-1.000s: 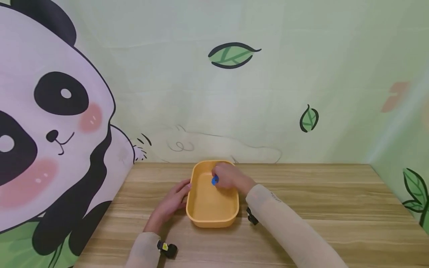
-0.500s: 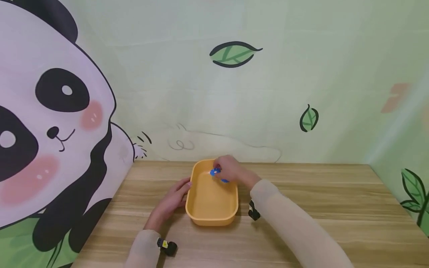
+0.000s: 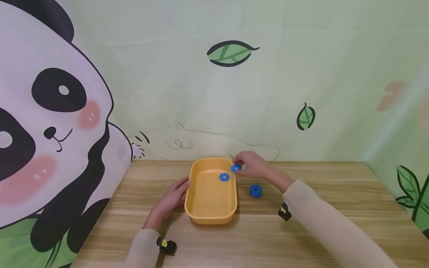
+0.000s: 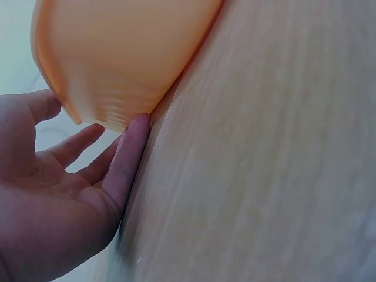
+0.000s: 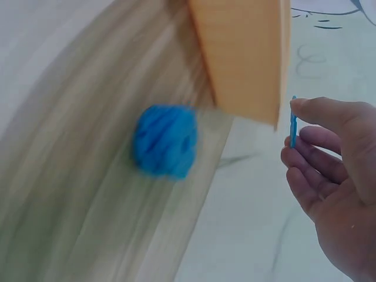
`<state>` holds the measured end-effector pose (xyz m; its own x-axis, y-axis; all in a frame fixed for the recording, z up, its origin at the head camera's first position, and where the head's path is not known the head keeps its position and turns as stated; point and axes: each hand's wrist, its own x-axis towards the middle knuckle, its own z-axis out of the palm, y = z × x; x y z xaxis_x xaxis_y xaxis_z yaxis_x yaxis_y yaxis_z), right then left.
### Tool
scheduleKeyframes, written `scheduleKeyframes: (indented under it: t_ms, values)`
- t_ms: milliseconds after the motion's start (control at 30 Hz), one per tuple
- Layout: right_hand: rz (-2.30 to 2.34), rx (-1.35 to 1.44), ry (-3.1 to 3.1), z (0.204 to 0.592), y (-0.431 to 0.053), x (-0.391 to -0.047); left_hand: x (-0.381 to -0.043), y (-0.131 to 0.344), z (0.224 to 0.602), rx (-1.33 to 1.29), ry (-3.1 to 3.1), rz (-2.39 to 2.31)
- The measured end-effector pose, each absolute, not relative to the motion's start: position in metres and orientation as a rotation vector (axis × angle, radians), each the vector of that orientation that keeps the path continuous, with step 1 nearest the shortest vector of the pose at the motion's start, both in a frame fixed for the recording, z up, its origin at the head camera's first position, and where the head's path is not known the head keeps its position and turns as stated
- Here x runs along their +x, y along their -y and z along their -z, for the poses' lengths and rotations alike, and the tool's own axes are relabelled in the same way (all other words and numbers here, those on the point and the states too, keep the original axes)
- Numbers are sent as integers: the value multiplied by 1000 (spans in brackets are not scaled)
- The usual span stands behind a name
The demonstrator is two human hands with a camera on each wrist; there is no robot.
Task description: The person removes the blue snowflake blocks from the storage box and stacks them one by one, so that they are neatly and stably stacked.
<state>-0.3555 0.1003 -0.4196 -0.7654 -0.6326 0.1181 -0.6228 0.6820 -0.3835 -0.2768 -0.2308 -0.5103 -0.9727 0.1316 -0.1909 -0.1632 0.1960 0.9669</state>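
My right hand (image 3: 252, 163) pinches a thin blue notched disc (image 3: 236, 168) between thumb and finger, above the right rim of the yellow tray (image 3: 210, 219). In the right wrist view that disc (image 5: 293, 122) shows edge-on at the fingertips. Another blue notched disc (image 3: 224, 177) lies flat inside the tray, toward its far right. A short stack of blue discs (image 3: 256, 191) stands on the table, right of the tray; the right wrist view shows the stack (image 5: 166, 141) blurred. My left hand (image 4: 64, 182) rests its fingertips against the tray's left side, with its thumb at the rim.
The wooden table (image 3: 318, 201) meets a pale green backdrop (image 3: 161, 85) just behind the tray. The backdrop has a printed panda on the left and several leaves. A black wrist camera (image 3: 285, 212) sits on my right wrist, another (image 3: 166, 246) on my left.
My right hand has moved right, from inside the tray to over its right rim. One disc now lies uncovered in the tray, and the stack has come into view. My left hand has stayed put.
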Motion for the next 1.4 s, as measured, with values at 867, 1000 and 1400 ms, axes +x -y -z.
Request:
scheduleKeyframes:
  t_ms: [867, 1000, 1400]
  values:
    - [653, -1138, -2822, 473, -166, -323, -278, 233, 510, 6, -2220, -1877]
    - [640, -1149, -2834, 475, -166, -323, -278, 232, 510, -2, -2218, -1875]
    - [610, -1241, -2836, 477, -169, -323, -278, 232, 510, 1, -2216, -1880]
